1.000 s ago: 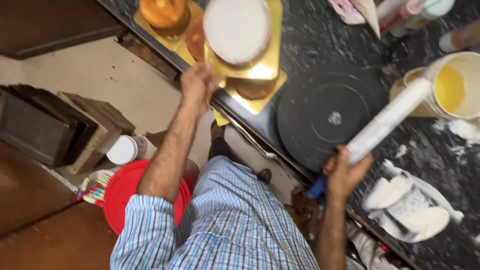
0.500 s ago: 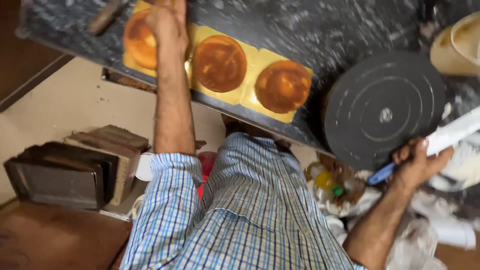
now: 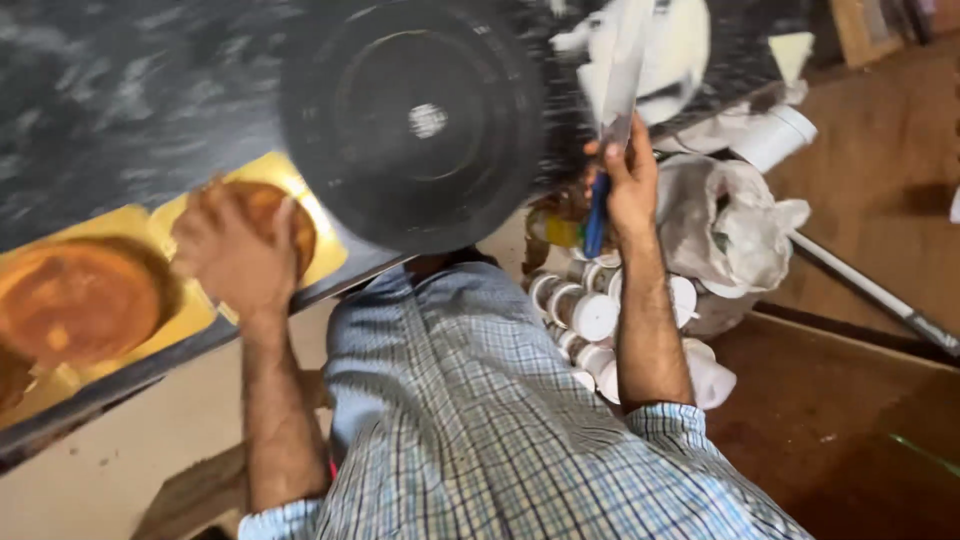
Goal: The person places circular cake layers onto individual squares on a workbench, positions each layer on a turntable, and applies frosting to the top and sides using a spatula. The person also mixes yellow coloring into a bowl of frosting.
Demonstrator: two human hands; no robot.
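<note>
My left hand [image 3: 235, 250] lies over a round brown cake [image 3: 290, 225] on a gold board [image 3: 325, 255], fingers curled on its top and edge. Just right of it stands a black round turntable [image 3: 415, 120] on the dark marbled counter [image 3: 120, 100]. A second brown cake [image 3: 75, 300] sits on a gold board further left. My right hand [image 3: 630, 185] is raised at the counter's edge, shut on a blue-handled palette knife [image 3: 620, 90] whose pale blade points up over a white bowl [image 3: 670, 50]. The frame is motion-blurred.
Below the counter edge lie several white lidded tubs [image 3: 590, 315], a crumpled plastic bag [image 3: 735, 225], a white bucket [image 3: 780, 135] and a white pipe [image 3: 870, 290] on the brown floor [image 3: 850, 420]. My checked shirt [image 3: 480, 430] fills the lower middle.
My left hand left the far-left cake and now covers the cake nearest the turntable. My right hand lifted the palette knife upright. The view swung right.
</note>
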